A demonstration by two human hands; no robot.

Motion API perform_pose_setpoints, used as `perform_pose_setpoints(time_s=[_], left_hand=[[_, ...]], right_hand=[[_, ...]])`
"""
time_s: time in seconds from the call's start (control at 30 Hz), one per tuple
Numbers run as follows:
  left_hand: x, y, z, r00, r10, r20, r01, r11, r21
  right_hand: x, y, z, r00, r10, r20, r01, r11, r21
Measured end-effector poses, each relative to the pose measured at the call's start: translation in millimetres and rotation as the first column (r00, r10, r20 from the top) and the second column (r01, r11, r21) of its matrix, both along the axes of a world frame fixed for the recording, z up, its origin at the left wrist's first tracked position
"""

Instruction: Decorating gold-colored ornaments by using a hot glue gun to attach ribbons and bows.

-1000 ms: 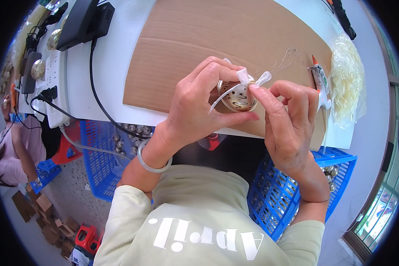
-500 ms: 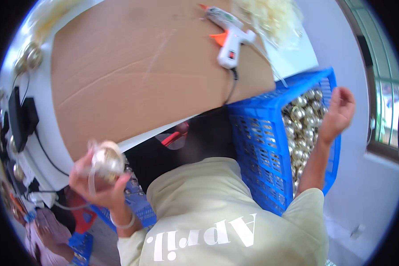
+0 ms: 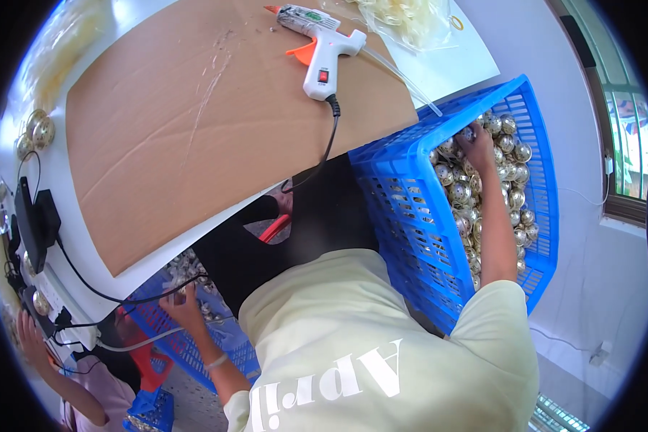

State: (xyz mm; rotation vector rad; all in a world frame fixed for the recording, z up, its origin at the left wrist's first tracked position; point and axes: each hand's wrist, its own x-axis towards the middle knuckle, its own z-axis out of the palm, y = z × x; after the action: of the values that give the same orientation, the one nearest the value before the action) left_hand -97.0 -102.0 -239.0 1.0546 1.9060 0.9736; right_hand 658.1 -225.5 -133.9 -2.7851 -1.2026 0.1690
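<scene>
Both hands down in the crates; the worked bauble has left the table.

A second ago both hands held one metallic ball over the cardboard sheet (image 3: 216, 137); half a second ago the left hand carried it down and to the left. Now the left hand (image 3: 183, 302) rests among the finished baubles (image 3: 187, 266) in the lower-left blue crate (image 3: 194, 345), its grip hidden; whether it has let go of the ball cannot be told. The right hand (image 3: 475, 140) is sunk among the silver balls (image 3: 511, 180) in the right blue crate (image 3: 410, 165), fingers curled into the pile, no ball seen pinched. The glue gun (image 3: 322, 54) lies untouched on the cardboard. Judged: one piece deposited, the next being drawn.
</scene>
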Motion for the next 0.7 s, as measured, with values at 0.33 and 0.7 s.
perform_pose_setpoints(time_s=[0.33, 0.7], left_hand=[[-82, 15, 37, 0.487, -0.584, -0.649, 0.544, 0.784, -0.298], [75, 62, 286, 0.594, -0.743, 0.307, 0.581, 0.661, 0.475]], right_hand=[[-121, 60, 195, 0.340, 0.494, -0.800, 0.508, 0.620, 0.598], [-398, 221, 225, -0.089, 0.653, -0.752, -0.116, 0.743, 0.659]])
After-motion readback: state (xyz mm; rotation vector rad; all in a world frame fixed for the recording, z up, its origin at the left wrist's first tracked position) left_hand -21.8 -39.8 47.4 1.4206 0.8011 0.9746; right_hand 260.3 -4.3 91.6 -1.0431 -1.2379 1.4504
